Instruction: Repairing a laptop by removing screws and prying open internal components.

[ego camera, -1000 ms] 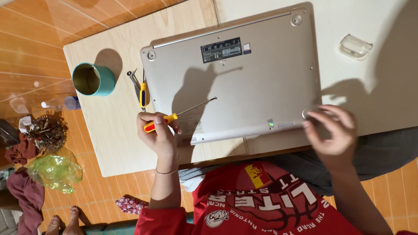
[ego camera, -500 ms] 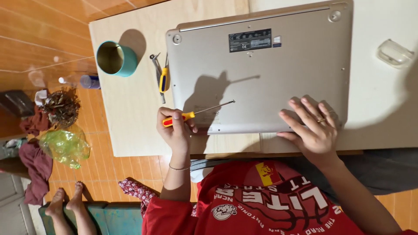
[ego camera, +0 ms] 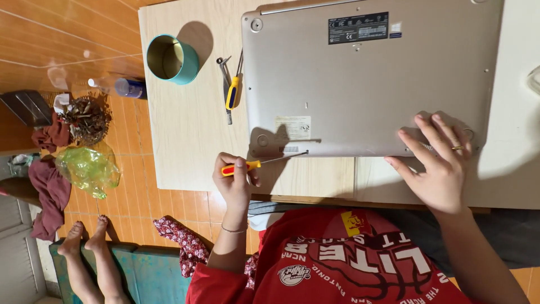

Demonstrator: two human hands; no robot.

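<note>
The laptop (ego camera: 371,79), a silver one lying bottom-up on the pale wooden table (ego camera: 191,141), is cut off at the frame's top edge, and its far corner at 1 o'clock is out of sight. The teal cup (ego camera: 171,58) at 10 o'clock lies on its side, its inside in shadow and hard to read. The left hand (ego camera: 235,183), at 6 o'clock of the laptop's near corner, is clamped around a red and yellow screwdriver (ego camera: 253,165), whose thin shaft touches the laptop's near edge. The right hand (ego camera: 439,169) lies flat, fingers spread apart, on the laptop's corner at 3 o'clock. Small tools (ego camera: 232,90) rest between cup and laptop.
</note>
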